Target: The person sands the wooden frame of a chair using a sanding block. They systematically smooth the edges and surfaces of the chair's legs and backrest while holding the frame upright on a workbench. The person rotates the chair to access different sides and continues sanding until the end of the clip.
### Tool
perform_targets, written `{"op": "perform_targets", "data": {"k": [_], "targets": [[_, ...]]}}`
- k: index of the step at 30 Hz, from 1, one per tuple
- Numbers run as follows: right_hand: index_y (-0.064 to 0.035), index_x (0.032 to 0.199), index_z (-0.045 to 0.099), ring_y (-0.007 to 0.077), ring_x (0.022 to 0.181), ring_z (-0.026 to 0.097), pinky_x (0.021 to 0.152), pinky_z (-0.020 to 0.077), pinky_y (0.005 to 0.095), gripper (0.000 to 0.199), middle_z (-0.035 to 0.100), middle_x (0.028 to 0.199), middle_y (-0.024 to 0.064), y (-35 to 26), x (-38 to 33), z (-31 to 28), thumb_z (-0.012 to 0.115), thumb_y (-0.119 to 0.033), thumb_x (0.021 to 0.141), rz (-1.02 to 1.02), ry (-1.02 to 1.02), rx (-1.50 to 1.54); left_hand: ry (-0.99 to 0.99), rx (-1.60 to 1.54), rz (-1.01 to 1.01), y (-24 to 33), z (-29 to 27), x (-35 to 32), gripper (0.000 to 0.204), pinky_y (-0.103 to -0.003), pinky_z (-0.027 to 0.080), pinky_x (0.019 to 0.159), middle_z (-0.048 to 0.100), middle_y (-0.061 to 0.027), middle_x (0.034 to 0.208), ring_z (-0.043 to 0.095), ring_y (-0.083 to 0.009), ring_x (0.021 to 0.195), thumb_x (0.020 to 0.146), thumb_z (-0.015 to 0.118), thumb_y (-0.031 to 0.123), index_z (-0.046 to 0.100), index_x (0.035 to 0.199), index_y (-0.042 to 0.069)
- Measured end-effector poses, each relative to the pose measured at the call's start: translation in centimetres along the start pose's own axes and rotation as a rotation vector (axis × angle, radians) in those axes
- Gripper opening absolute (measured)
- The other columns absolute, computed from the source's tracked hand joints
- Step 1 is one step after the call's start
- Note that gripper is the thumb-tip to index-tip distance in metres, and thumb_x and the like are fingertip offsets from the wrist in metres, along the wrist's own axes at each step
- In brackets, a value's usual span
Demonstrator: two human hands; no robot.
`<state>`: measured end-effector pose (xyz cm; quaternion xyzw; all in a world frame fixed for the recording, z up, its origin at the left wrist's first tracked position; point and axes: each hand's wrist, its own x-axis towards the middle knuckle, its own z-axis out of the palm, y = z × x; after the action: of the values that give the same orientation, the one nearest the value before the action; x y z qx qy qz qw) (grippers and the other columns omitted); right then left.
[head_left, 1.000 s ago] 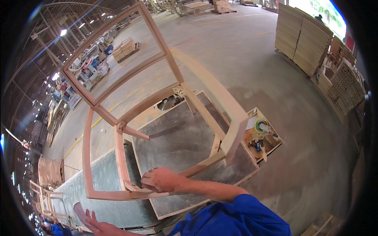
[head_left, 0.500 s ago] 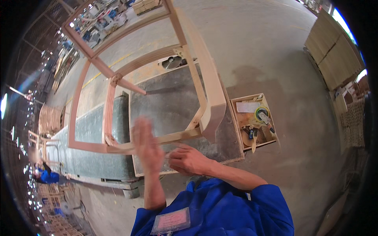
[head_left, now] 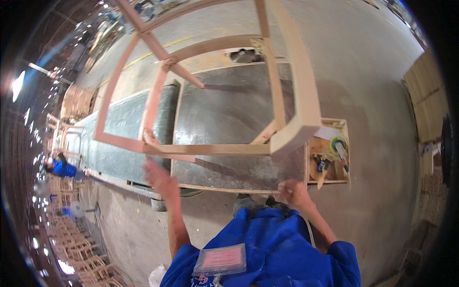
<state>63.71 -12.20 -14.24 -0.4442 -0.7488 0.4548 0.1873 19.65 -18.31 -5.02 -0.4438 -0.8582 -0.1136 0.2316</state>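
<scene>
A bare wooden chair frame [head_left: 210, 149] stands tilted on the dark-topped work table [head_left: 224, 174], its front rail running across in front of me. My left hand [head_left: 161, 181] is just below the frame's near left corner, slightly blurred, with fingers stretched and nothing seen in them. Whether it touches the wood I cannot tell. Over the table's front right corner is my right hand [head_left: 292, 192], apart from the frame. Its fingers are curled together, and what they hold, if anything, is hidden.
At the table's right side sits a wooden tray [head_left: 348, 148] with a tape roll [head_left: 339, 146] and several tools. A long green-topped bench [head_left: 122, 126] adjoins on the left. Behind the table lies a circular saw blade [head_left: 245, 56]. A person in blue [head_left: 63, 169] is far left, near several chair frames.
My hands have moved apart, the left one leftward and the right one to the right. The view has shifted, so the chair frame appears higher and further right.
</scene>
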Motion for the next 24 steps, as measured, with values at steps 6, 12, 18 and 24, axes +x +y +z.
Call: {"op": "perform_targets", "data": {"k": [6,12,18,24], "targets": [[-0.0063,0.107,0.072,0.0368,0.096,0.067,0.083,0.0525,0.0447,0.03,0.071,0.102,0.0167,9.8,1.4,0.4,0.068,-0.027,0.087,0.363,0.08,-0.186,-0.253,-0.464,-0.091,-1.2,1.1,-8.8,0.034,-0.043,0.05,0.099,0.065,-0.0239,0.122,0.062,-0.0393,0.113,0.1,0.049,0.009,0.061,0.127,-0.006],[-0.0074,0.105,0.073,0.0368,0.093,0.067,0.083,0.0519,0.0447,0.028,0.071,0.096,0.0179,13.3,-0.4,1.4,0.069,-0.026,0.085,0.541,0.109,-0.005,-0.92,-0.95,-0.344,7.7,5.3,-14.3,0.028,-0.032,0.059,0.065,0.068,-0.0172,0.103,0.067,-0.0186,0.089,0.097,0.057,0.009,0.064,0.118,-0.008],[-0.0094,0.129,0.059,0.0387,0.11,0.06,0.091,0.05,0.0471,0.047,0.059,0.133,0.0173,14.7,-2.2,0.9,0.068,-0.025,0.086,0.8,0.692,-0.335,-1.005,-0.664,0.268,13.6,8.1,-15.5,0.032,-0.042,0.055,0.083,0.071,-0.0222,0.102,0.069,-0.0387,0.092,0.091,0.062,0.02,0.068,0.114,-0.002],[-0.012,0.14,0.043,0.0413,0.119,0.057,0.093,0.049,0.0502,0.056,0.055,0.135,0.0196,17.6,-2.7,-2.3,0.063,-0.022,0.088,0.93,0.525,-0.199,-1.005,-0.936,0.46,23.6,9.7,-16.4,0.036,-0.045,0.052,0.09,0.07,-0.0241,0.107,0.066,-0.043,0.102,0.091,0.063,0.025,0.068,0.118,0.001]]}}
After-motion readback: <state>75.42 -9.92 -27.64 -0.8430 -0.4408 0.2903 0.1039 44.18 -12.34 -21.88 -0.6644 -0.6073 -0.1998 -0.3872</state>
